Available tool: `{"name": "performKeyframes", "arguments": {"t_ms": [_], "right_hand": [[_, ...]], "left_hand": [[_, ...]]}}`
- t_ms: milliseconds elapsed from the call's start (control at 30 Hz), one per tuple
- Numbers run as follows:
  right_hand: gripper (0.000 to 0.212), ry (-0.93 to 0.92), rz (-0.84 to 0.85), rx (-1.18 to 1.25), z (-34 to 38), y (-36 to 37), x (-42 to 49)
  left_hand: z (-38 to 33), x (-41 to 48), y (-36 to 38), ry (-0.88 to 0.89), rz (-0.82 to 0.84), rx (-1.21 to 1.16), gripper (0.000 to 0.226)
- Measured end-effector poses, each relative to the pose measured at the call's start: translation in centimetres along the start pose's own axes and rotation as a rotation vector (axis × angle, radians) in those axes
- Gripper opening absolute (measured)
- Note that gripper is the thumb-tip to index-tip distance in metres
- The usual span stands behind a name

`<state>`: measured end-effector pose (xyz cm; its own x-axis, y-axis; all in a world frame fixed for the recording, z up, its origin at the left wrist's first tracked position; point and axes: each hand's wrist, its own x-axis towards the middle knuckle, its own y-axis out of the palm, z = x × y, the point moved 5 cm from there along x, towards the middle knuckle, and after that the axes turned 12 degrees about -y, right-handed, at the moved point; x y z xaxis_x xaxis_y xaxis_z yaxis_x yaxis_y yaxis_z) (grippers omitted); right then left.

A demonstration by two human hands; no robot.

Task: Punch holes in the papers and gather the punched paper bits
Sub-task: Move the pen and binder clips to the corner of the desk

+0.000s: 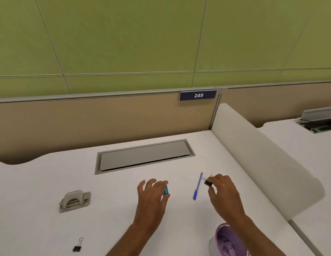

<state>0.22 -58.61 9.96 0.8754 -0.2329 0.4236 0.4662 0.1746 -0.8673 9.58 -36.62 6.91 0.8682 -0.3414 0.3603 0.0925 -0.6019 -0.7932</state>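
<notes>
Hole punch (pixel 75 201): grey metal, flat on the white desk (pixel 40 191), well to the left of both hands; neither hand touches it.
Punch axis: its long side runs roughly left to right, the right end turned slightly away; the arched lever is on top. I cannot tell which side the slot faces.
Left hand (pixel 151 196): palm down near the middle of the desk, outer fingers spread apart, thumb and forefinger closed on a small blue block (pixel 166 191).
Right hand (pixel 222 191): fingers curled, pinching a black binder clip (pixel 208 182) just above the desk; the clip's wire loops point left, toward the pen.
Pen (pixel 197 186): blue, lying between the hands, long axis near to far, far end leaning right.
Second clip (pixel 77 245): black, lying alone near the front left, wire loop pointing away.
Cup (pixel 225 239): white outside, purple patterned inside, at the front right, partly behind the right forearm. I cannot tell whether anything is in it.
Cable hatch (pixel 144 157): grey lid set into the desk beyond the hands, shut.
Edges: a tan partition (pixel 87 122) bounds the back, with a "249" plate (pixel 198 95); a rounded white divider (pixel 262 163) bounds the right.
Open room: bare white surface lies between the punch and the left hand, and from the hands to the hatch.
</notes>
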Motion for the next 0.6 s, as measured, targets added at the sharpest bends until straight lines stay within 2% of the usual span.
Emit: {"name": "performKeyframes", "arguments": {"t_ms": [200, 400, 600], "right_hand": [[0.024, -0.005, 0.117, 0.02, -5.3, 3.2, -0.4], [0.022, -0.085, 0.222, 0.091, -7.4, 5.7, -0.6], [0.019, -0.129, 0.229, 0.13, -8.5, 7.1, -0.6]], "left_hand": [[-3.0, 1.4, 6.0, -0.086, 0.095, 0.004, 0.047], [-5.3, 2.4, 10.6, -0.152, 0.166, -0.034, 0.052], [-8.0, 3.0, 14.2, -0.043, 0.252, -0.045, 0.054]]}}
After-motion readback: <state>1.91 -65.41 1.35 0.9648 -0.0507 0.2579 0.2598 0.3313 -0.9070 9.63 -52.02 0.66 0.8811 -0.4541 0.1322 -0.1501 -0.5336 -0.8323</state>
